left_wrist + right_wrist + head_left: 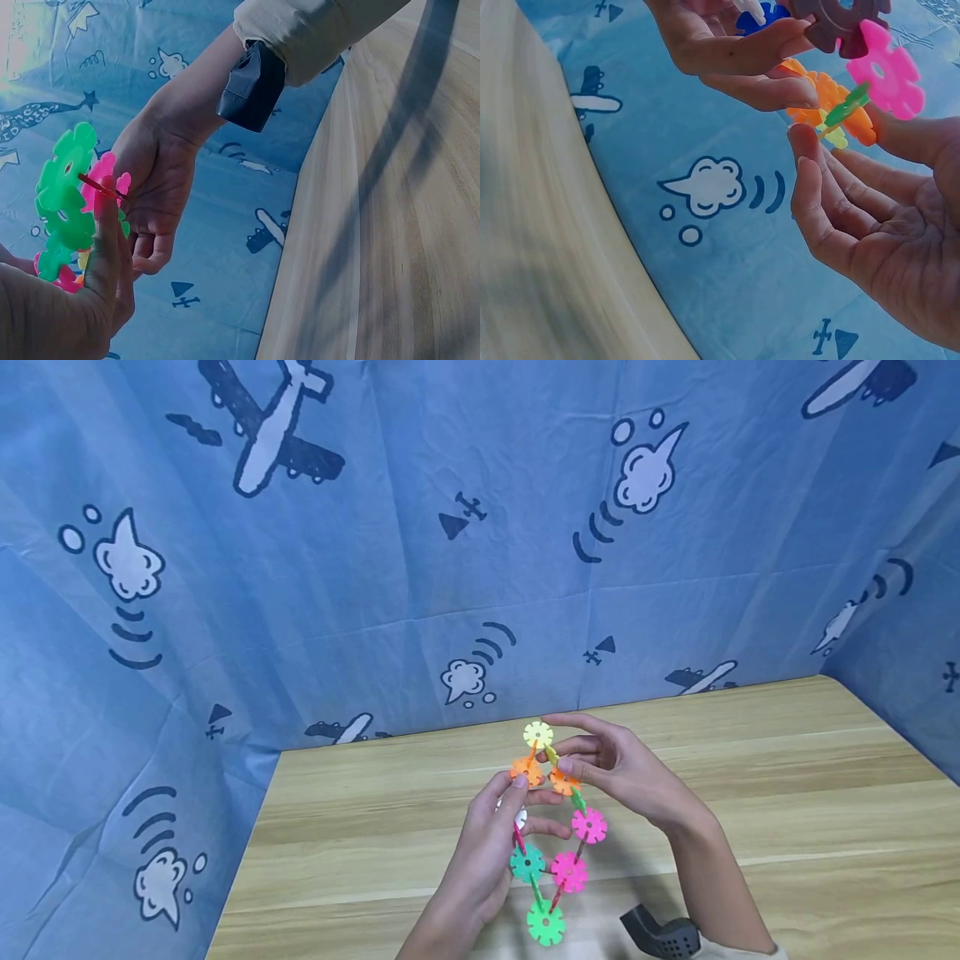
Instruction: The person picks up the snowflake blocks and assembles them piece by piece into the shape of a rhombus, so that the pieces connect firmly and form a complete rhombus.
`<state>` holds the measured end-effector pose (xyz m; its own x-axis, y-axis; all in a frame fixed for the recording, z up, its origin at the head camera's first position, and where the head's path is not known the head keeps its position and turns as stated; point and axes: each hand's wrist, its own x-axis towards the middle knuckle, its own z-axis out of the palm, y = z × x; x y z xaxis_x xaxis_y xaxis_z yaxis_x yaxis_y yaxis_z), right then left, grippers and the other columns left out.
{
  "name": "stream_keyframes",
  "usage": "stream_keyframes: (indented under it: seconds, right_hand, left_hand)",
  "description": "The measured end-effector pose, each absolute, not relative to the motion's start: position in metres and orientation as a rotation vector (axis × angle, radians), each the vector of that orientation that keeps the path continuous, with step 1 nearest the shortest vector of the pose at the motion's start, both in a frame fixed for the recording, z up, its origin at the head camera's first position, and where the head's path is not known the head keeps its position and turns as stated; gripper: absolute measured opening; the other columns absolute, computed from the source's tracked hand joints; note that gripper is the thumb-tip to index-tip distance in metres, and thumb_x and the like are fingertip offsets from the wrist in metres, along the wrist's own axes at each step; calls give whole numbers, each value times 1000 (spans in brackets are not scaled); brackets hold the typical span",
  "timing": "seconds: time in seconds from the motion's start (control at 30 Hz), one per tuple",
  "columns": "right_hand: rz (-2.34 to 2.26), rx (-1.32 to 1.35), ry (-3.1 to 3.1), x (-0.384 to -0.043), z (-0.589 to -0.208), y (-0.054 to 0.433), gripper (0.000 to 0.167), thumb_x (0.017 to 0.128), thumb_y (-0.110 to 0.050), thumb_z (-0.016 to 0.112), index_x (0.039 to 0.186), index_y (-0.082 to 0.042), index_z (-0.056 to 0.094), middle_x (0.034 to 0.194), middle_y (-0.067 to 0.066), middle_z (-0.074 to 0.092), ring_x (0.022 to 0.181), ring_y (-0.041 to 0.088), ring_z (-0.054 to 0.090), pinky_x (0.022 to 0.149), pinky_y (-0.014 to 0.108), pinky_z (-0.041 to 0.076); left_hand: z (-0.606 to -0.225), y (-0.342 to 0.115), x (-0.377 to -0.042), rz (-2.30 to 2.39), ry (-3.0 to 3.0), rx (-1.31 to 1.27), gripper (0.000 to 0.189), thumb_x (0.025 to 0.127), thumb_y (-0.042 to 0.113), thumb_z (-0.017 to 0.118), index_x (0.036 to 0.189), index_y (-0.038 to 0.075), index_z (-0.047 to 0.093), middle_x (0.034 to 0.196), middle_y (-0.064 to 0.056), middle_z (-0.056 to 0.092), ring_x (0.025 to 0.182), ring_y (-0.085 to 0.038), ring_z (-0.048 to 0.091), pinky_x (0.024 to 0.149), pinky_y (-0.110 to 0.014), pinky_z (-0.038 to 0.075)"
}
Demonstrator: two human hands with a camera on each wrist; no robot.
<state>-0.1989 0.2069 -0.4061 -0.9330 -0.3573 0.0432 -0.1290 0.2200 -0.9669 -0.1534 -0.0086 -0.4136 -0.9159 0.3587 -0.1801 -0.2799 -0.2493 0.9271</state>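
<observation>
Interlocking snowflake discs form a closed loop, held up over the table. A pale yellow disc (537,735) tops it, with orange discs below on both sides. Pink discs (590,825) run down the right, a teal disc (527,862) lies at left, and a bright green disc (545,923) forms the bottom. My left hand (476,852) grips the left side, its thumb on the left orange disc (523,772) and fingers behind the loop. My right hand (618,768) pinches the upper right near the other orange disc (564,783). Brown (840,28) and blue discs (765,18) show in the right wrist view.
The wooden table (360,835) stretches beneath both hands. Blue fabric (390,527) printed with planes and clouds hangs behind and at the sides. A black wrist device (663,935) sits by the right sleeve, low in the head view.
</observation>
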Motion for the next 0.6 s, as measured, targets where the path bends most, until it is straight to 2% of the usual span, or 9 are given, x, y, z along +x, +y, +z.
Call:
stream_keyframes:
  seconds: [0.1,0.2,0.5,0.6]
  right_hand:
    - [-1787,-479,2306,-199,-406,207,56,103,-17,73,156,-13,53,130,19,74,120,24,74,99,28,60]
    - [-1789,-499,2303,-199,-406,207,56,103,-17,73,156,-12,53,129,19,75,121,23,74,99,28,60]
    - [-1775,-523,2303,-200,-408,208,56,104,-16,72,156,-10,52,127,18,74,119,23,74,97,28,61]
    - [-1766,-510,2309,-200,-407,208,56,104,-16,72,156,-9,51,127,18,74,119,23,74,97,28,61]
  left_hand:
    - [-414,-8,-154,2201,1628,103,37,115,30,47,141,6,58,121,-15,73,81,-16,78,115,-45,41]
    - [-413,-8,-154,2198,1632,106,36,115,30,48,141,7,59,120,-14,73,81,-16,78,116,-48,40]
    - [-413,-8,-153,2200,1629,105,35,115,29,49,140,8,61,117,-12,72,80,-16,77,106,-38,47]
    - [-413,-7,-153,2197,1639,105,35,114,29,49,140,8,61,116,-11,72,79,-16,77,107,-40,47]
